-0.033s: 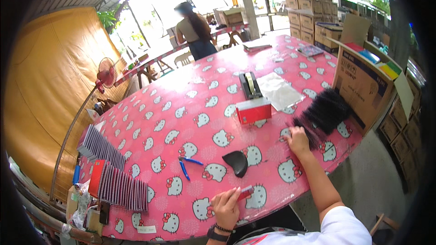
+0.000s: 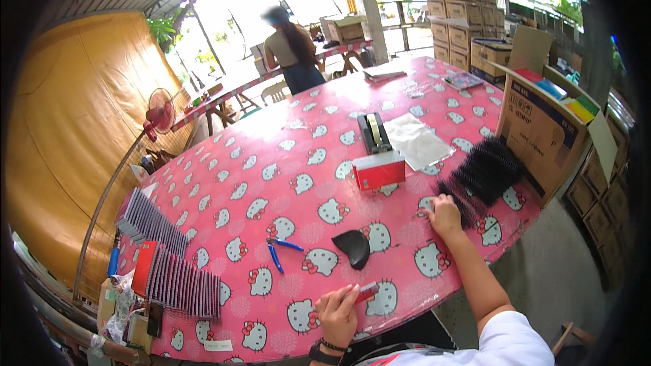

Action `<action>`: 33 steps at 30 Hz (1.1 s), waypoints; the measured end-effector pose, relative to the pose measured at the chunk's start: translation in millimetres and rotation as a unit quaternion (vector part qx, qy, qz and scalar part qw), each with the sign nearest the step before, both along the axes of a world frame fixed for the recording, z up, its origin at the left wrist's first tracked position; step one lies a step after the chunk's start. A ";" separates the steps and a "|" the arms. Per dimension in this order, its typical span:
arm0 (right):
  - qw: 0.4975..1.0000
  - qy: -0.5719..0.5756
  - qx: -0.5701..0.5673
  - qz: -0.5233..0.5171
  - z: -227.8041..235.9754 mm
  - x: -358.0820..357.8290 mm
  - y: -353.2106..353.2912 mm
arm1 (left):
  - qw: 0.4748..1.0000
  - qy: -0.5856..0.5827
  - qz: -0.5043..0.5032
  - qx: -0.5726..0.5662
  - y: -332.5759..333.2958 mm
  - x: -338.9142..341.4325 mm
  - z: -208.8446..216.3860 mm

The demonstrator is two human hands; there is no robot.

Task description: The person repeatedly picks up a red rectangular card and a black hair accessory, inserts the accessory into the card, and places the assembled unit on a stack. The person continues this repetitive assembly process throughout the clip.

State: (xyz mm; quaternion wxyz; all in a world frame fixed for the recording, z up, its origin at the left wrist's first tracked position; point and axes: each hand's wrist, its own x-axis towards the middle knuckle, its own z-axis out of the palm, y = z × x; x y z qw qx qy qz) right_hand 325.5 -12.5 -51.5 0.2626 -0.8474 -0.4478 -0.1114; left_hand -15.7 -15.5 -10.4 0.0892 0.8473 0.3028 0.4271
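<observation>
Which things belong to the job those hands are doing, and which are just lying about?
Probably the job:
red piece in the left hand
black coils by the right hand

Probably just lying about:
tape dispenser
plastic sheet
white slip

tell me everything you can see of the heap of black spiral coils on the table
The heap of thin black spiral coils looks like plastic: ridged, bristly strands bunched together, dense in the middle, looser toward the near left. It lies on the glossy pink cat-print table, beside the open brown cardboard box. The bare right hand is at the looser end; whether it grips a coil is unclear.
</observation>
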 end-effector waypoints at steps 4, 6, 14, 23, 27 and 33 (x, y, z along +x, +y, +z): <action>0.996 0.058 -0.060 0.007 -4.6 8.1 1.6 | 1.000 -0.006 -0.007 0.006 5.0 -3.6 3.4; 0.999 0.035 -0.010 -0.012 -1.6 8.8 1.1 | 1.000 -0.021 0.006 0.009 12.0 -9.2 12.5; 0.997 -0.011 -0.044 -0.058 0.0 10.8 8.5 | 0.999 0.043 0.014 0.008 31.2 -18.7 3.4; 0.996 0.080 -0.012 -0.042 9.9 26.5 9.2 | 0.998 0.042 0.022 0.039 30.4 -20.1 0.9; 0.984 0.089 0.147 0.055 13.3 46.9 0.0 | 0.999 0.015 0.024 0.028 29.1 -17.3 -1.8; 0.932 0.305 0.159 0.119 62.1 12.3 -11.0 | 0.998 0.007 0.044 0.037 25.1 -24.5 -4.5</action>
